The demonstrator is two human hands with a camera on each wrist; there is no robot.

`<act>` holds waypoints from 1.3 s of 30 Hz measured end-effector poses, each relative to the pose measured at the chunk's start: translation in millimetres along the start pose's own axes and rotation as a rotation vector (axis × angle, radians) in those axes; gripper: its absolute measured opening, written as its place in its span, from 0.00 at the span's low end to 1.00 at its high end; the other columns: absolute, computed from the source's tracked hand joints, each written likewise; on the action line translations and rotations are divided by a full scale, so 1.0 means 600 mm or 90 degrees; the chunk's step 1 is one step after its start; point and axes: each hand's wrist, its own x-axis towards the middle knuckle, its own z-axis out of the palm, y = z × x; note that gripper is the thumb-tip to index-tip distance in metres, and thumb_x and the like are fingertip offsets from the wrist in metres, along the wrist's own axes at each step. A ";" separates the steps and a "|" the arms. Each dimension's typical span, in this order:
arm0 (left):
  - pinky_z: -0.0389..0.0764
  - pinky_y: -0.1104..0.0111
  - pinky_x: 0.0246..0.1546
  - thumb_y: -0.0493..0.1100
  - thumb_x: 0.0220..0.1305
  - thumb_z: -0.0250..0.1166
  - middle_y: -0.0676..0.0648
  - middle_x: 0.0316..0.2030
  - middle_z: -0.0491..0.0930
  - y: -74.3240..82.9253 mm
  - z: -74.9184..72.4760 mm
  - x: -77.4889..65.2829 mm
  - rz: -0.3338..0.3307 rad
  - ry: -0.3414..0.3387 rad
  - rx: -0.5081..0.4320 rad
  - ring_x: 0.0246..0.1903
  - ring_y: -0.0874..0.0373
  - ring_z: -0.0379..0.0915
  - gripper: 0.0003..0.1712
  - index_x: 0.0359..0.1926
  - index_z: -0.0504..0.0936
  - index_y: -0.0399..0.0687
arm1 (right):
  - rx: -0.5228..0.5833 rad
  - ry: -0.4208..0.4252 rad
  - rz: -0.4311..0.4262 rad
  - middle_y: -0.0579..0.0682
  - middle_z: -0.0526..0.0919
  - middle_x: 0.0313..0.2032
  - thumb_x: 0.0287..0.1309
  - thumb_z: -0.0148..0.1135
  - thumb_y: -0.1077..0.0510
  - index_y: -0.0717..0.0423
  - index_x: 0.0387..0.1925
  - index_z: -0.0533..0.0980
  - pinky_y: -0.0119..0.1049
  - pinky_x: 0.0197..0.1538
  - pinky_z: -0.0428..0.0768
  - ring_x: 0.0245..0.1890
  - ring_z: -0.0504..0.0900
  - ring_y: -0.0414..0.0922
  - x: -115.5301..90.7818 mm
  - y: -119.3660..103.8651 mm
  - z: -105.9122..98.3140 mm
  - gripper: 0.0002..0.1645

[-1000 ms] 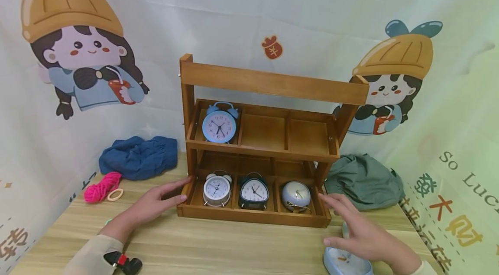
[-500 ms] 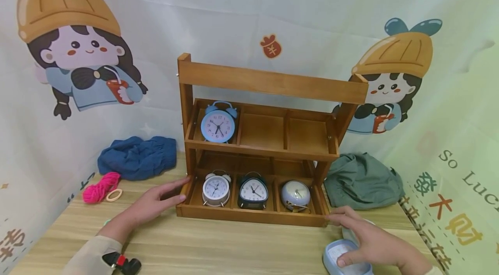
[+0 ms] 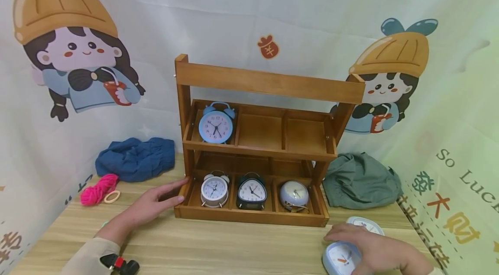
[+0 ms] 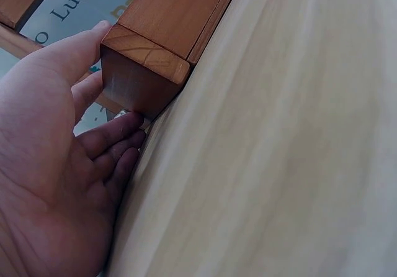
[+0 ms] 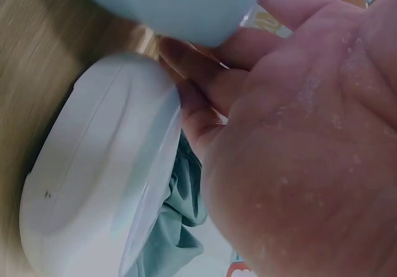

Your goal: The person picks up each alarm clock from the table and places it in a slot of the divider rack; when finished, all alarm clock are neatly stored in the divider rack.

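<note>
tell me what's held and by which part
Right grip is over the far edge of the tabletop blue clock; actual hold unclear. Left grip only touches the rack at its left end.

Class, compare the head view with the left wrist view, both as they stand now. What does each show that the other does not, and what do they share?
Only the head view: the blue alarm clock on the upper shelf, the three clocks below, the pink yarn, the green cloth and the right hand.

Only the left wrist view: the palm of the left hand and its lower fingers.

Both: the left hand at a corner of the wooden rack, plus the tabletop.
</note>
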 end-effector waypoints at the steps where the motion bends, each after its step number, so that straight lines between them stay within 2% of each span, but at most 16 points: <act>1: 0.62 0.27 0.75 0.58 0.83 0.65 0.40 0.81 0.70 0.000 0.000 -0.001 0.000 0.000 0.002 0.80 0.29 0.62 0.35 0.83 0.73 0.55 | 0.004 -0.007 0.003 0.49 0.79 0.73 0.65 0.81 0.39 0.46 0.77 0.77 0.42 0.64 0.80 0.72 0.74 0.43 0.000 -0.001 0.001 0.44; 7: 0.62 0.26 0.75 0.59 0.83 0.65 0.40 0.82 0.69 0.000 0.000 -0.001 -0.007 -0.006 -0.005 0.80 0.28 0.61 0.36 0.84 0.73 0.55 | 0.042 -0.050 0.068 0.46 0.78 0.73 0.65 0.81 0.43 0.46 0.80 0.73 0.38 0.64 0.80 0.71 0.73 0.38 -0.001 -0.010 0.005 0.47; 15: 0.63 0.26 0.75 0.59 0.83 0.65 0.40 0.82 0.69 0.000 -0.001 -0.001 -0.009 -0.007 0.000 0.80 0.29 0.61 0.35 0.84 0.73 0.57 | -0.020 -0.040 0.084 0.45 0.80 0.71 0.65 0.81 0.37 0.48 0.79 0.74 0.39 0.62 0.81 0.69 0.75 0.39 -0.001 -0.017 0.006 0.48; 23: 0.63 0.27 0.75 0.59 0.83 0.65 0.42 0.82 0.68 0.000 -0.001 -0.001 0.000 -0.006 -0.009 0.80 0.30 0.61 0.35 0.84 0.73 0.58 | 0.021 -0.039 0.225 0.46 0.80 0.72 0.59 0.84 0.35 0.43 0.78 0.76 0.42 0.66 0.81 0.68 0.77 0.41 0.012 -0.036 0.008 0.50; 29: 0.63 0.27 0.75 0.58 0.83 0.65 0.42 0.82 0.69 0.000 -0.001 -0.002 -0.001 -0.003 -0.009 0.80 0.30 0.61 0.35 0.83 0.73 0.59 | -0.018 -0.008 0.211 0.47 0.82 0.70 0.56 0.84 0.31 0.47 0.76 0.77 0.45 0.64 0.83 0.67 0.79 0.44 0.027 -0.045 0.014 0.52; 33: 0.63 0.27 0.75 0.58 0.83 0.66 0.41 0.82 0.69 -0.001 -0.001 -0.003 -0.001 -0.002 -0.007 0.80 0.30 0.61 0.35 0.83 0.73 0.59 | -0.040 0.005 0.213 0.44 0.82 0.68 0.53 0.83 0.25 0.46 0.75 0.78 0.48 0.63 0.84 0.65 0.80 0.45 0.040 -0.055 0.019 0.55; 39: 0.63 0.27 0.76 0.59 0.83 0.65 0.41 0.82 0.69 -0.002 -0.002 -0.003 -0.008 -0.004 -0.005 0.80 0.30 0.61 0.35 0.84 0.73 0.58 | -0.069 0.041 0.199 0.38 0.81 0.66 0.49 0.80 0.18 0.44 0.76 0.77 0.48 0.61 0.85 0.63 0.80 0.44 0.058 -0.074 0.021 0.60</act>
